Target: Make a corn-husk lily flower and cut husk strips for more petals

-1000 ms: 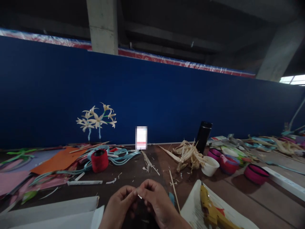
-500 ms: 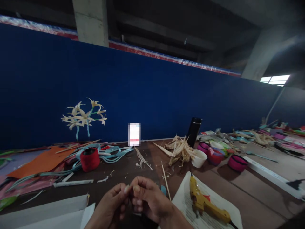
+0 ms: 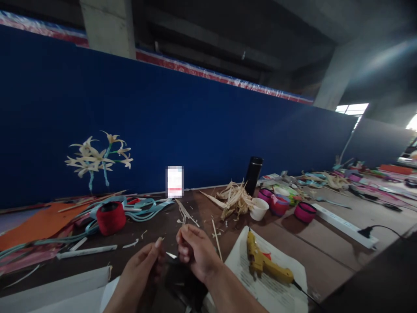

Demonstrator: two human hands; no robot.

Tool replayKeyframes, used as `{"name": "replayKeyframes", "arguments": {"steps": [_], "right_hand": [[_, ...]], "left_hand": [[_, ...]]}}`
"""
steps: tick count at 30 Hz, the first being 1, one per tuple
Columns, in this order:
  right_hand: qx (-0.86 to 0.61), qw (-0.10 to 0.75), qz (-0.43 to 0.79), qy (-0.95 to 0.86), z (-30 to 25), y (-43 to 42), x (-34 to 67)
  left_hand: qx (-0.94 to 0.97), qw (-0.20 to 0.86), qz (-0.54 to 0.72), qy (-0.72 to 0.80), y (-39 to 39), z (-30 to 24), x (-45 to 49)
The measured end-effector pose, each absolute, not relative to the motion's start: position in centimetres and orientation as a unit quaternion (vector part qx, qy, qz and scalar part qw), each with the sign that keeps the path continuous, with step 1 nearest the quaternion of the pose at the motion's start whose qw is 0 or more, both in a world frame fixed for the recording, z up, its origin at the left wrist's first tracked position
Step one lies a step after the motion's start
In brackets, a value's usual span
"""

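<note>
My left hand (image 3: 140,269) is closed, thumb pressed against the fingers. A tiny pale speck shows at the thumb tip, too small to name. Just to the right, my right hand (image 3: 200,256) has its fingers curled and the thumb against the forefinger; whatever they pinch is hidden. Between the hands a shiny pointed tip (image 3: 171,255), like a blade, juts out beside the right hand's lower fingers. Whether the right hand grips it I cannot tell. A yellow glue gun (image 3: 265,263) lies on a printed sheet (image 3: 237,261) to the right of my right forearm.
Behind the hands lie dry husks (image 3: 236,201), a white cup (image 3: 259,209), a black flask (image 3: 253,176) and a thin stick (image 3: 216,239). A red roll (image 3: 111,218) and blue strips (image 3: 153,211) are at left, near pale flowers (image 3: 97,156). A power strip (image 3: 345,224) lies right.
My hands have moved apart, from fingertips meeting to a gap between them. The pointed tip now shows in that gap. The whole view has shifted toward the right.
</note>
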State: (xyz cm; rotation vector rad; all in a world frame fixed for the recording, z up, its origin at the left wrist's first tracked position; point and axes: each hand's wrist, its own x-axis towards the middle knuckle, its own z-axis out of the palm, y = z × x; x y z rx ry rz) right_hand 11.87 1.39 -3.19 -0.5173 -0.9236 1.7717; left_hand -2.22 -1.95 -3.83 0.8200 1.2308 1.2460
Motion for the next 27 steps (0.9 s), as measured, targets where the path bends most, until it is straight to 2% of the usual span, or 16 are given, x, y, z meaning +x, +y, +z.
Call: {"name": "replayKeyframes", "arguments": {"steps": [6,9,17,20,24,27], "right_hand": [[-0.244,0.608,0.634,-0.411,-1.5,2.4,12.1],[-0.26,0.651,0.588,-0.404,1.3,2.5,13.2],[-0.341,0.672,0.442,-0.486,7.8,3.3,19.1],[-0.439,0.626,0.328,-0.554,7.9,4.4,21.6],[-0.529,0.542,0.258,-0.6,6.7,7.1,24.3],[-0.602,0.433,0.207,-0.638,5.3,9.4,25.4]], "left_hand": [[0.467,0.413,0.513,0.59,-1.9,-4.0,-2.7],[0.475,0.405,0.507,0.594,-1.6,-4.7,-2.8],[0.473,0.39,0.524,0.591,-1.6,-4.9,-3.3],[0.492,0.377,0.509,0.598,-1.5,-5.0,-3.4],[0.536,0.351,0.474,0.604,-1.4,-5.6,-3.6],[0.556,0.338,0.455,0.608,-1.2,-6.1,-3.8]]}}
